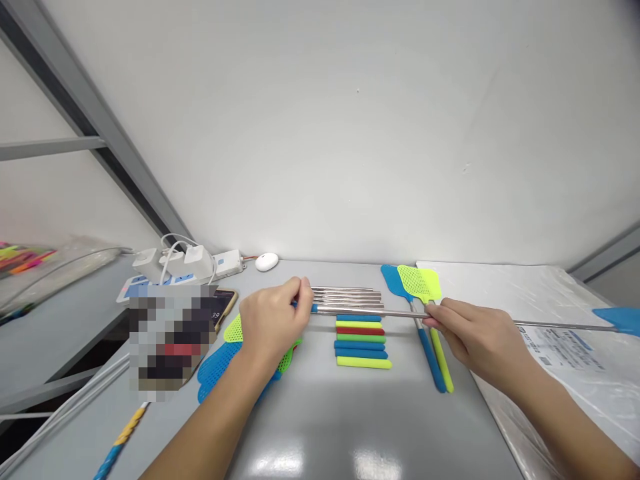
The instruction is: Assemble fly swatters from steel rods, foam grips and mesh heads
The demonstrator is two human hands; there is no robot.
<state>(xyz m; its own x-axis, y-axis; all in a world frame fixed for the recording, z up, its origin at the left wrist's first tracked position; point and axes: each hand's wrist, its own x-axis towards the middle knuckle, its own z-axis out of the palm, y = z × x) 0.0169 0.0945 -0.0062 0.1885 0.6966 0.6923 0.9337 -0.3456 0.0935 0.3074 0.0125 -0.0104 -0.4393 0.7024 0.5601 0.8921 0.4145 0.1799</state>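
Keeping the metal rod straight seemed the main point: left hand closed round its blue grip, right hand pinched it nearer the swatter head, over the table by the loose handles. Steady in-line pressure looked soundest; grip depth, hidden by fingers, could not be told.

Between my left hand and my right hand, the grey tabletop bears metal rods and coloured handles. Two swatters lie just left of my right hand, a white package beneath it. Mesh heads lie below my left hand; a phone and power strip sit farther left.
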